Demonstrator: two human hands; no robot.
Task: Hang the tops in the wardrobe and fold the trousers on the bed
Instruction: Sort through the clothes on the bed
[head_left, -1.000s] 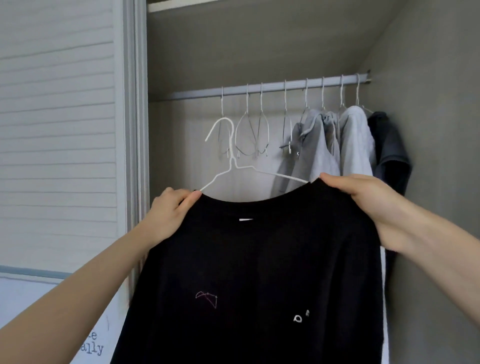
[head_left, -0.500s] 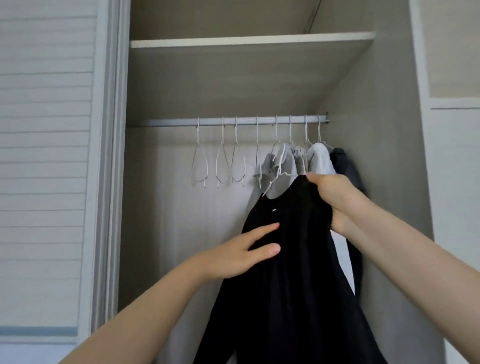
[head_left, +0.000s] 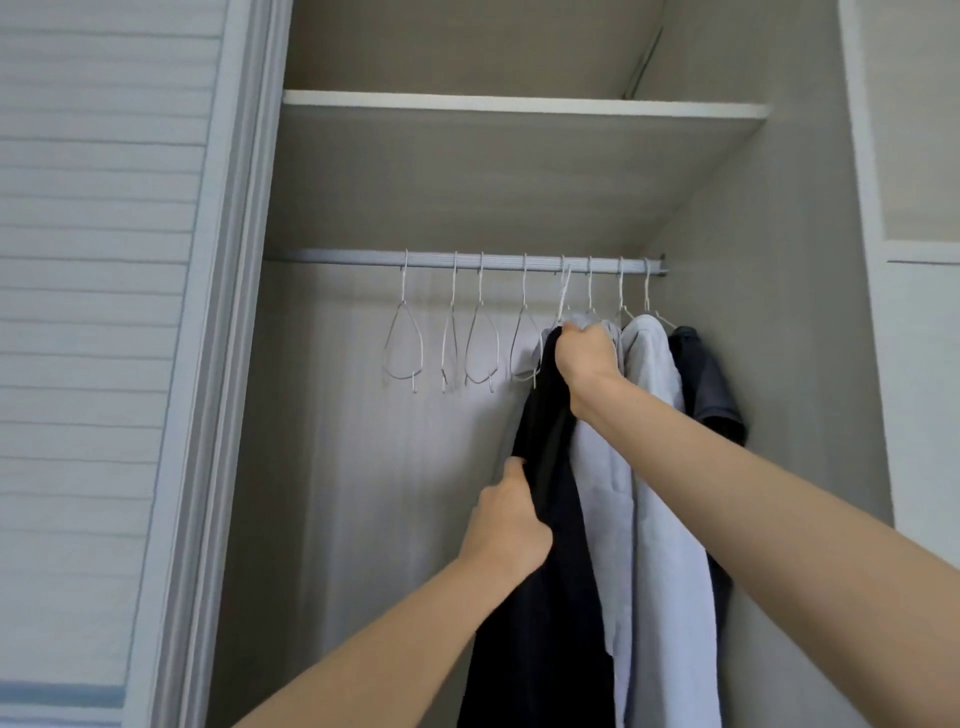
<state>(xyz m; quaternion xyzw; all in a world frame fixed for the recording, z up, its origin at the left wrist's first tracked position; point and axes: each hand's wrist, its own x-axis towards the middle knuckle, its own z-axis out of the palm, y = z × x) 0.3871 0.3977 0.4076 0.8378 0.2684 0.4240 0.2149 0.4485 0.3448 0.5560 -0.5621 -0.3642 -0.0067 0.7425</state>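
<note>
Right hand (head_left: 587, 353) clenched on black top (head_left: 545, 545) at its hanger, mid-frame under rail (head_left: 467, 258). Left hand (head_left: 506, 525) gripped its left edge lower down. Grey tops (head_left: 654, 415) just right; empty hangers (head_left: 447, 348) left.

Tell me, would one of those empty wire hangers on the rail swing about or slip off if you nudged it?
Probably it would swing easily: each empty wire hanger is thin wire, held only by a small hook over the rail. It looks light, so a nudge should move it. The rail looks smooth, so it may slide sideways; lifting off seems less likely.
</note>
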